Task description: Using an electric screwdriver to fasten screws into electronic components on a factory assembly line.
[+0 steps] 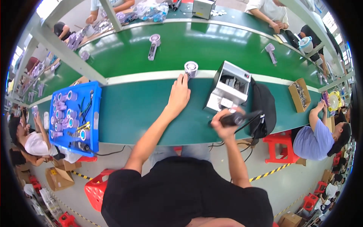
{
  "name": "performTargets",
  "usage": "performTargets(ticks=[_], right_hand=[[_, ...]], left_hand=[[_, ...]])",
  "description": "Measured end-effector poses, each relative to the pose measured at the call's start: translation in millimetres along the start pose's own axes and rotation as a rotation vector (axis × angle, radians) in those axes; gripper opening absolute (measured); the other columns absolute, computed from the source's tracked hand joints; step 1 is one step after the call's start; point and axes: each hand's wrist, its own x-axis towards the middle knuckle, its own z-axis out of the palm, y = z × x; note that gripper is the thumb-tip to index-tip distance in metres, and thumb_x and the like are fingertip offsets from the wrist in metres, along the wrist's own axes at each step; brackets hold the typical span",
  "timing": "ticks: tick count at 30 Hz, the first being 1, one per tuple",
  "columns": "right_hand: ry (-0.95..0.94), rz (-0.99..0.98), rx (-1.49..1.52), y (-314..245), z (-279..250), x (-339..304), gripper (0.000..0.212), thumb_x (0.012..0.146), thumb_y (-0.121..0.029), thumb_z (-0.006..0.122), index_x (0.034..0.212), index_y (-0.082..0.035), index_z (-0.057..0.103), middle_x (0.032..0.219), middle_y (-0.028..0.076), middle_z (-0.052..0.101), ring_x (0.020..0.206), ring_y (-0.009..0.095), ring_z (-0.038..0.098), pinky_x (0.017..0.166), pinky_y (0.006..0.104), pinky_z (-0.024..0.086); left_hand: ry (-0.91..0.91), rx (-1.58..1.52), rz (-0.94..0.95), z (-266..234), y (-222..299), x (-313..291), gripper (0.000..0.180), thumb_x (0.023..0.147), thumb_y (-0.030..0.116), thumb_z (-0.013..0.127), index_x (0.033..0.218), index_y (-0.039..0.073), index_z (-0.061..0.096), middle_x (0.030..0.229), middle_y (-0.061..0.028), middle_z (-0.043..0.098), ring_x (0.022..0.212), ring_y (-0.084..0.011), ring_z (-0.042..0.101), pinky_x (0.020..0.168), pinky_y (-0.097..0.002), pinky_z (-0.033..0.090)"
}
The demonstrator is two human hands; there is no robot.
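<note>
My left hand [179, 94] reaches forward to the edge of the green bench, its fingers closed on a light purple handheld fan [191, 68]. The fan's round head sticks out past the fingertips, and its handle is mostly covered by them. My right hand [225, 126] is wrapped round a black corded electric screwdriver [231, 120], slightly smeared by motion. Just beyond the screwdriver stands a grey metal box-shaped machine [230, 85] with an opening in its top. The screwdriver's tip is hard to make out.
On the left, a blue tray [96, 125] holds several fan parts and tools. A black bag [263, 109] lies right of the machine, with a cardboard box [300, 94] of small parts farther right. More fans [154, 47] lie on the green belt [124, 53]; co-workers sit around.
</note>
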Motion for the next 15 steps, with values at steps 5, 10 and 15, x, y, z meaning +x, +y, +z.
performTargets(ticks=[5,10,15], right_hand=[[0.111,-0.055,-0.082,-62.3,-13.6,63.5,0.071,0.084,0.010,0.064,0.141,-0.003,0.024,0.072,0.012,0.060,0.055,0.017,0.059,0.054,0.0305,0.053],[0.217,-0.075,-0.091,-62.1,-4.4,106.1,0.065,0.089,0.009,0.065,0.142,-0.004,0.030,0.071,0.007,0.058,0.053,0.016,0.058,0.051,0.0317,0.051],[0.158,-0.093,-0.103,-56.8,7.7,111.0,0.067,0.086,0.009,0.068,0.141,-0.002,0.032,0.069,0.007,0.059,0.053,0.015,0.059,0.051,0.0298,0.051]], left_hand=[[-0.037,-0.047,-0.084,-41.5,40.0,-101.5,0.064,0.076,-0.004,0.058,0.138,-0.014,0.044,0.146,-0.0258,0.043,0.092,-0.0388,0.056,0.088,-0.0456,0.050],[0.023,0.140,0.086,-21.3,64.8,-142.3,0.070,0.074,-0.002,0.062,0.141,-0.011,0.045,0.152,-0.0203,0.043,0.085,-0.0281,0.052,0.075,-0.0352,0.047],[0.016,0.058,0.136,-23.2,60.1,-147.8,0.066,0.075,-0.001,0.061,0.140,-0.009,0.048,0.151,-0.0227,0.043,0.084,-0.0283,0.052,0.074,-0.0355,0.046]])
